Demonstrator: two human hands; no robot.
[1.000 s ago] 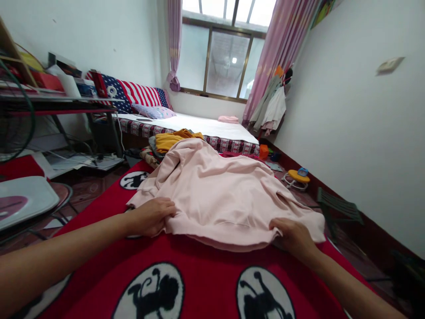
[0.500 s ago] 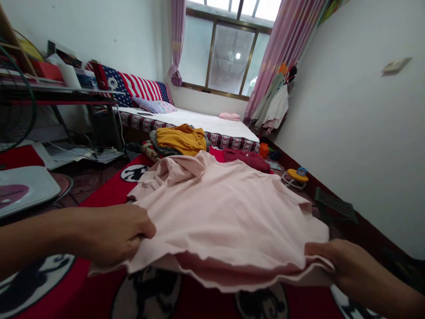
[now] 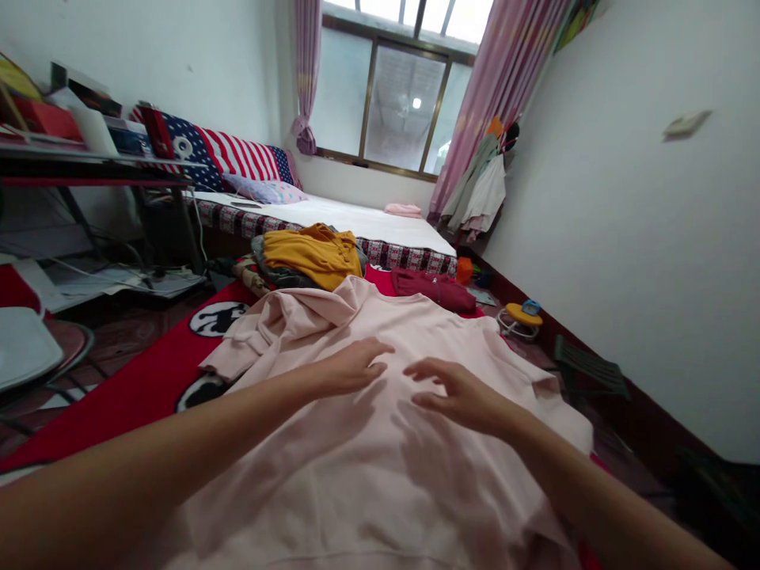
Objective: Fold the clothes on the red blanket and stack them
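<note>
Soft daylight from the window [image 3: 392, 103] fills the room; hands cast faint shadows, edges bend with wide-angle distortion, slight blur.

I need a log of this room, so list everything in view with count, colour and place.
sweatshirt: one, pale pink, spread on the blanket, under both hands
blanket: one, red with black-and-white roundels, on the floor
clothes pile: one, mustard top uppermost, beyond the sweatshirt
maroon garment: one, right of the pile
bed: one, white sheet, under the window
flag cushion: one, red, white and blue, at the bed's head
curtains: two, pink, beside the window
left hand: flat, open, on the sweatshirt
right hand: open, on the sweatshirt
</note>
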